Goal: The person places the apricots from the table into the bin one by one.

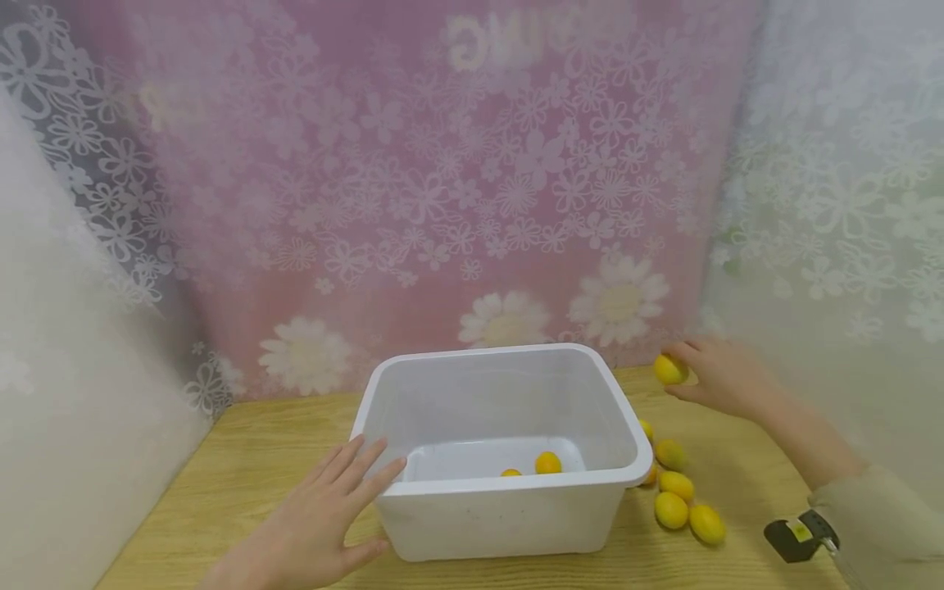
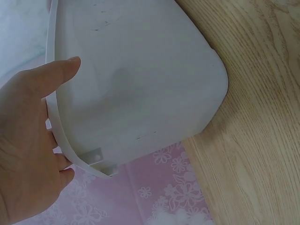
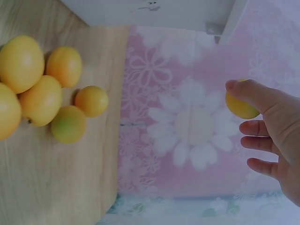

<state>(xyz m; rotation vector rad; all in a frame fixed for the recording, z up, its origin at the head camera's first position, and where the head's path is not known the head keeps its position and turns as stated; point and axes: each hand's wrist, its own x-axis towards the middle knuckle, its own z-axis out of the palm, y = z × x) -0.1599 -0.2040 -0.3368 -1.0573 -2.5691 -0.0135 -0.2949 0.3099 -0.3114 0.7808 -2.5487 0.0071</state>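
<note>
A white plastic tub [image 1: 501, 524] stands on the wooden table, with two orange-yellow fruits inside; one fruit [image 1: 548, 463] shows well, the other only in part over the front rim. My left hand [image 1: 313, 516] is at the tub's front left corner, fingers spread and straight over the rim. In the left wrist view the thumb [image 2: 63, 75] lies on the outer side. Right of the tub, my right hand [image 1: 726, 377] pinches a small round yellow citrus fruit [image 3: 241, 104] between thumb and fingers, raised above the table. The other fingers stay loosely extended.
Several loose yellow and orange fruits [image 1: 671, 510] lie in a cluster on the wooden table [image 1: 280, 442], close to the tub's right side. A pink flowered sheet [image 1: 413, 205] hangs behind, with pale sheets at both sides. A black device [image 1: 800, 534] sits near the right sleeve.
</note>
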